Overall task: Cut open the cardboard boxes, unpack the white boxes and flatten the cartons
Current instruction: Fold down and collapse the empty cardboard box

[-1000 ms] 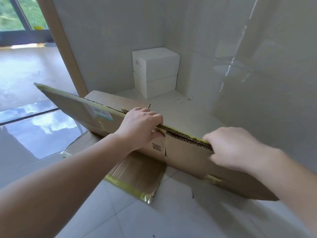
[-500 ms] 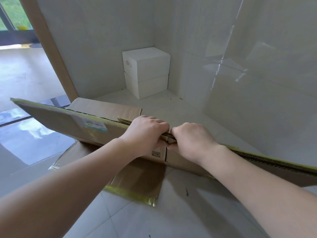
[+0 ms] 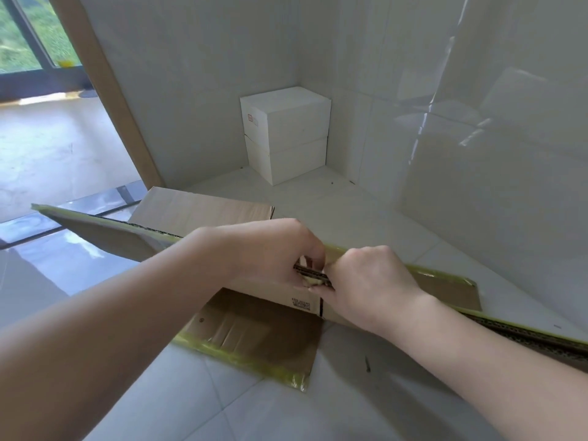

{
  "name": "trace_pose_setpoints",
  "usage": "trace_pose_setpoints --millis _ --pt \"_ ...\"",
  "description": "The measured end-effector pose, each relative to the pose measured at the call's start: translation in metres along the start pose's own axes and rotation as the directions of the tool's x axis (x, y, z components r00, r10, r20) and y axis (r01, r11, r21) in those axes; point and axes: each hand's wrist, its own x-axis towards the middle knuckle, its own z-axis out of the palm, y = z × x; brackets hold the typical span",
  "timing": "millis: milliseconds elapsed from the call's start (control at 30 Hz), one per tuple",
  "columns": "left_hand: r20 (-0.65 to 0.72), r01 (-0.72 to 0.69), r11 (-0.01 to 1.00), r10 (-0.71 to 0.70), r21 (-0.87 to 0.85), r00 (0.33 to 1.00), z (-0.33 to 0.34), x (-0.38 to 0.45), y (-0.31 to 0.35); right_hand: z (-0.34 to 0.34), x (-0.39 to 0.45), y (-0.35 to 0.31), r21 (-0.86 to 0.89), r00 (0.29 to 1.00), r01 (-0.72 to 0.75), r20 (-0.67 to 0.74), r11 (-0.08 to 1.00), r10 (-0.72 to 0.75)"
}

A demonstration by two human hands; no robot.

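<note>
A flattened brown carton (image 3: pixel 105 232) with yellowish tape on its edges stands on its long edge across the tiled floor, running from the left to the lower right. My left hand (image 3: pixel 270 249) and my right hand (image 3: pixel 366 281) grip its top edge side by side at the middle, fingers closed over the corrugated edge. One flap (image 3: pixel 254 335) lies flat on the floor toward me, another flap (image 3: pixel 197 208) lies behind. Two white boxes (image 3: pixel 286 135) are stacked in the far corner.
Glossy tiled walls (image 3: pixel 477 154) close off the right and the back. A wooden door frame (image 3: pixel 105 90) stands at the left, with a window (image 3: pixel 28 36) beyond it. Small dark scraps (image 3: pixel 367 364) lie on the floor near the carton.
My right hand slid left along the top edge until it met my left hand. The carton's right end has swung lower and farther right in view.
</note>
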Motion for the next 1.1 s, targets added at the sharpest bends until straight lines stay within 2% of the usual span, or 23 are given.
trace_pose_setpoints --millis 67,133,167,200,233,267,300,333,467,533,633,700,800,900,1000,1100 --pt "0.136 0.052 0.989 -0.032 -0.142 0.99 -0.018 0.0 -0.006 0.0 -0.003 -0.003 -0.001 1.0 0.017 0.015 1.0 -0.017" --pt "0.144 0.127 0.964 -0.096 -0.233 0.985 -0.036 0.011 -0.026 -0.001 -0.005 -0.004 0.021 0.999 0.036 0.015 0.999 -0.036" --pt "0.087 0.154 0.975 -0.142 -0.159 0.986 -0.04 0.02 -0.042 -0.001 -0.007 -0.004 0.035 0.999 0.05 0.007 0.998 -0.051" --pt "0.014 0.183 0.983 -0.183 0.015 0.983 -0.042 0.03 -0.057 -0.004 -0.006 -0.004 0.059 0.998 0.062 -0.008 0.996 -0.061" --pt "-0.021 0.195 0.949 -0.196 0.248 0.98 -0.039 0.041 -0.074 -0.005 -0.007 -0.005 0.072 0.998 0.066 -0.009 0.995 -0.065" --pt "0.004 0.185 0.887 -0.206 0.424 0.979 -0.033 0.051 -0.09 -0.005 -0.007 -0.005 0.085 0.998 0.065 -0.015 0.994 -0.064" --pt "0.059 0.164 0.834 -0.228 0.526 0.972 -0.025 0.061 -0.103 -0.004 -0.007 -0.006 0.09 0.998 0.066 -0.027 0.994 -0.064" --pt "0.111 0.164 0.813 -0.27 0.559 0.956 -0.018 0.069 -0.114 -0.002 -0.007 -0.006 0.047 0.996 0.074 -0.045 0.996 -0.072" --pt "0.163 0.24 0.833 -0.362 0.499 0.918 0.0 0.091 -0.132 0.016 -0.009 -0.008 0.019 0.997 -0.018 -0.073 1.0 0.02" --pt "0.154 0.281 0.845 -0.386 0.455 0.91 0.009 0.095 -0.139 0.018 -0.011 -0.011 -0.006 0.998 -0.002 -0.07 1.0 0.001" --pt "0.132 0.428 0.862 -0.474 0.272 0.871 0.015 0.094 -0.151 0.021 -0.013 -0.012 -0.028 0.996 -0.009 -0.089 1.0 0.006" --pt "0.084 0.466 0.872 -0.481 0.151 0.873 0.011 0.092 -0.152 0.022 -0.01 -0.01 0.004 0.994 -0.005 -0.107 1.0 0.006" --pt "-0.025 0.435 0.9 -0.435 0.013 0.9 0.001 0.084 -0.143 0.021 -0.004 -0.001 0.043 0.992 -0.017 -0.126 0.999 0.023" --pt "-0.076 0.418 0.908 -0.418 -0.027 0.905 -0.01 0.068 -0.132 0.004 0.002 0.004 -0.005 0.992 0.039 -0.118 0.999 -0.04" --pt "-0.095 0.407 0.911 -0.412 -0.067 0.906 -0.018 0.042 -0.119 -0.006 0.009 0.011 0.043 0.999 0.052 -0.019 0.998 -0.051" --pt "-0.101 0.297 0.945 -0.312 -0.136 0.945 -0.023 0.006 -0.104 -0.011 0.016 0.019 0.001 1.0 0.0 0.016 1.0 -0.001"
